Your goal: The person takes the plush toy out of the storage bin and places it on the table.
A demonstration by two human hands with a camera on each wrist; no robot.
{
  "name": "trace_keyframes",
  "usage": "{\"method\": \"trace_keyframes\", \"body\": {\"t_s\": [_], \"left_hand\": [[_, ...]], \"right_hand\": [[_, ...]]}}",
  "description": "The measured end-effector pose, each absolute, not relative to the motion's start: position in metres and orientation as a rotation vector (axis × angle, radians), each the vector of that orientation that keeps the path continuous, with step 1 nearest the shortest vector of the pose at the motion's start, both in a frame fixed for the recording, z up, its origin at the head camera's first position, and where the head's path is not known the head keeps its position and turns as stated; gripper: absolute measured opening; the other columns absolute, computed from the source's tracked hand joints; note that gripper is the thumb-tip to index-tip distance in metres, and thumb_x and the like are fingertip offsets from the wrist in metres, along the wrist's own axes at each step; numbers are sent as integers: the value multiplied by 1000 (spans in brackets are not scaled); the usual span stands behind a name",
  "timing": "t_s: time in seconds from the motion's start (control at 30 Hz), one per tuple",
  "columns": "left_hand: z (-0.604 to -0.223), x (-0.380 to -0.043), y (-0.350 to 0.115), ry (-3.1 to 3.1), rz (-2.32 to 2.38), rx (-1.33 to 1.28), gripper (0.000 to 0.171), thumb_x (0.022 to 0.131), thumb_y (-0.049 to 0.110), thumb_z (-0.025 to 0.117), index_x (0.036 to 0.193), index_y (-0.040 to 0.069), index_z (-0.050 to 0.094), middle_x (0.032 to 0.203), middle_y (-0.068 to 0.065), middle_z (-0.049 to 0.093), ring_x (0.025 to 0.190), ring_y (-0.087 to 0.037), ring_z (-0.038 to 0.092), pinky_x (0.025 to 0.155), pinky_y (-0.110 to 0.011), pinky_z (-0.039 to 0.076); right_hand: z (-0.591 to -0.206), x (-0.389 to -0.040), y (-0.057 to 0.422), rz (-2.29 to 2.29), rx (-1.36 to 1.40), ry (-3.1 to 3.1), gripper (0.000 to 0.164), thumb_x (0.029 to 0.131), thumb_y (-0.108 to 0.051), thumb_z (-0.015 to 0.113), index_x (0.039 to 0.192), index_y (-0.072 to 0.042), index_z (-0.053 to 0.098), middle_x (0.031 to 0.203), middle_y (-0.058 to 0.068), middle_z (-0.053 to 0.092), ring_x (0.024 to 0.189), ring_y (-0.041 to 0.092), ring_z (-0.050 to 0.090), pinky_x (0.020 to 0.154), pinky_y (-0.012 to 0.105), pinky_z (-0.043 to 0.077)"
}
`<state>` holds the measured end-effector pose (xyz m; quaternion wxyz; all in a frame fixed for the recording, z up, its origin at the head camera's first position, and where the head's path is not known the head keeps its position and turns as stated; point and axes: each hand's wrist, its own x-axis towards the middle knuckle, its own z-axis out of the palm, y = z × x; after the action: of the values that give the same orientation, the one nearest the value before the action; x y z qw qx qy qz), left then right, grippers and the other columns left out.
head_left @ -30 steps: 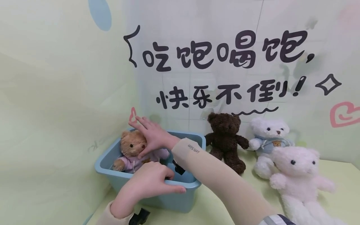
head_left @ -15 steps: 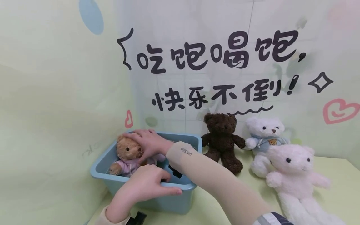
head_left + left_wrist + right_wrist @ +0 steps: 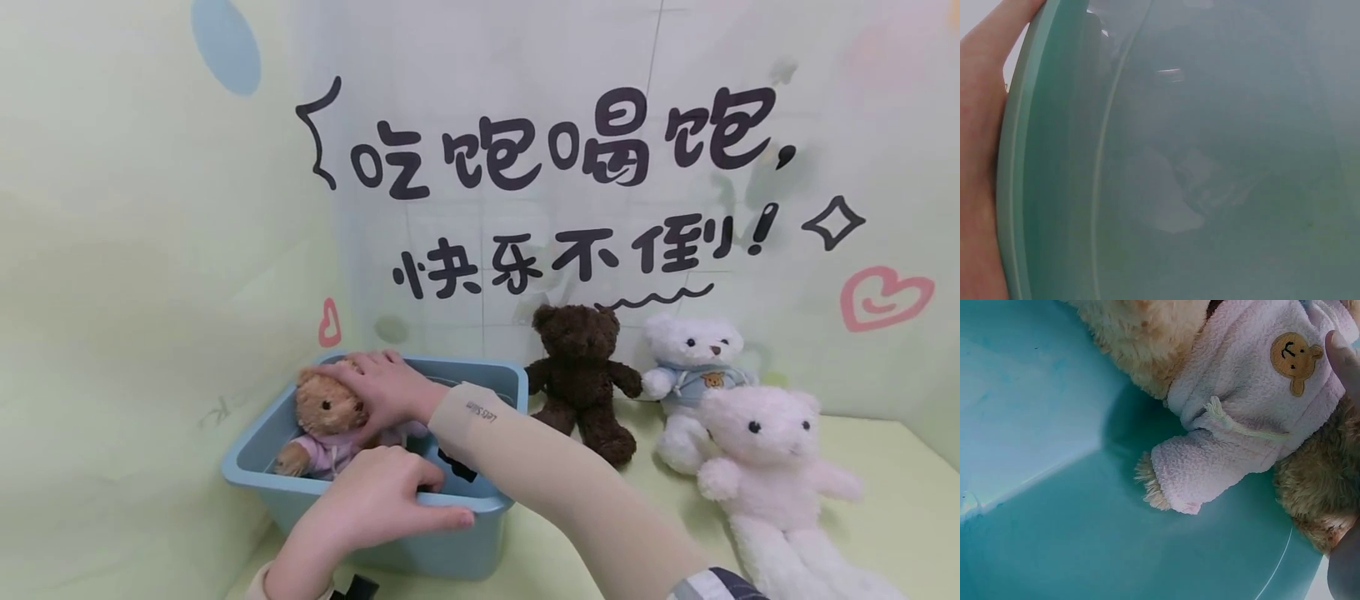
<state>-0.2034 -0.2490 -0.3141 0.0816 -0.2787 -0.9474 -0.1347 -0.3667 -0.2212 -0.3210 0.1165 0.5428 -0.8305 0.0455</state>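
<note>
In the head view a light brown teddy bear (image 3: 327,407) in a pink hoodie sits in a pale blue plastic bin (image 3: 457,533). My right hand (image 3: 392,390) lies over the side of the bear's head, fingers spread and fairly straight, thumb lower near its chest. The right wrist view shows the bear's hoodie (image 3: 1241,381) with a small bear patch, above the bin floor. My left hand (image 3: 378,496) grips the bin's near rim, fingers curled over the inside and thumb outside. In the left wrist view the bin wall (image 3: 1210,125) fills most of the picture.
A dark brown bear (image 3: 581,375), a white bear (image 3: 693,375) in a blue hoodie and a pale pink bear (image 3: 780,475) sit on the light green table (image 3: 892,467), right of the bin. Printed walls stand behind and at the left.
My right hand has come down from beside the bear's face onto its head. The left hand keeps its hold on the rim. The whole view has shifted slightly, so things appear further left.
</note>
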Motion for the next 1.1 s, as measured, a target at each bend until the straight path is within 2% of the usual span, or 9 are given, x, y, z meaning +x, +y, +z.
{"method": "trace_keyframes", "body": {"t_s": [0.7, 1.1], "left_hand": [[-313, -204, -250, -2863, -435, -849, 50, 69, 73, 45, 50, 27, 39, 41, 17, 26, 35, -2, 29, 36, -23, 24], [-312, -206, -248, -2874, -444, -851, 50, 69, 72, 45, 51, 26, 38, 42, 16, 27, 36, -2, 30, 37, -23, 25]], "right_hand": [[-319, -365, -222, 122, 1565, -2475, 103, 59, -69, 60, 137, -42, -1, 127, -9, 32, 113, 7, 30, 93, 33, 21], [-317, -367, -221, 133, 1558, -2482, 103, 57, -72, 58, 137, -43, 0, 125, -9, 34, 111, 6, 31, 92, 32, 22]]}}
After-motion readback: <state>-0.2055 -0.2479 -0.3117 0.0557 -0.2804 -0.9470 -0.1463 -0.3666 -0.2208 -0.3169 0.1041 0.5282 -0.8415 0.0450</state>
